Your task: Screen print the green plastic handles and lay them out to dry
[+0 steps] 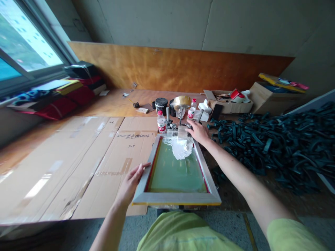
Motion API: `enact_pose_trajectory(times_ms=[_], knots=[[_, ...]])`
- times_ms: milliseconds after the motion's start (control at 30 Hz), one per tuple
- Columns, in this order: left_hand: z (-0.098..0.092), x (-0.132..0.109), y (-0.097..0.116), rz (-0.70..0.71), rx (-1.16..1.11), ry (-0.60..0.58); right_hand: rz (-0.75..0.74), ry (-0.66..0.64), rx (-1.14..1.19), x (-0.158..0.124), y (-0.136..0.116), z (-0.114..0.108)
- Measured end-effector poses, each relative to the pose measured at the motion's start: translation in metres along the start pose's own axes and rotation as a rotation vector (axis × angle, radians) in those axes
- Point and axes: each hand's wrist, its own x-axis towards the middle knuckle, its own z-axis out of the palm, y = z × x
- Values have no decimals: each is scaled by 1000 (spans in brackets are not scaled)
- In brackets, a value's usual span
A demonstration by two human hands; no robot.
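A screen printing frame (176, 198) with a metal rim and green mesh lies in front of me, its far end at a metal clamp (171, 129). White paste (181, 150) is heaped on the far part of the mesh. My left hand (133, 179) grips the frame's left side, with one finger stretched over the rim. At the far right corner, my right hand (199, 132) reaches in with its fingers apart. Beside its fingertips stands a pale flat scraper (182, 133), its lower edge in the paste. Whether the fingers touch the scraper, I cannot tell.
Flattened cardboard (78, 164) covers the table to the left. Behind the frame stand a water bottle (161, 122), black tubs (161, 104) and a tape roll (182, 101). Dark plastic parts (272, 146) are piled at right, below cardboard boxes (269, 97).
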Motion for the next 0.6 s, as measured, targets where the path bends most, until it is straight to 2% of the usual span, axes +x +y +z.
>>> enact_pose_trajectory(times_ms=[67,133,200,267,333,367,433,500,533,567,600], knots=[[7,6,30,129,-53,29,111,106,12,-14,21,-1],[18,18,60,297,-134,27,130,70,32,-40,36,10],[29,33,91,420,-182,6,53,-32,68,-68,38,31],[38,46,116,467,-180,-11,-63,-112,104,-92,32,54],[43,54,127,498,-184,12,-132,-173,114,-106,22,70],[46,54,124,513,-196,49,-150,-205,114,-109,16,74],[54,47,102,464,-199,102,-139,-229,116,-115,3,72],[67,33,60,241,-125,26,-113,-181,144,-125,-18,65],[75,24,35,50,-46,-81,-116,-140,162,-133,-31,62],[82,15,10,-123,11,-176,-145,-108,183,-142,-44,60],[88,7,-14,-227,16,-219,-214,-102,207,-151,-56,60]])
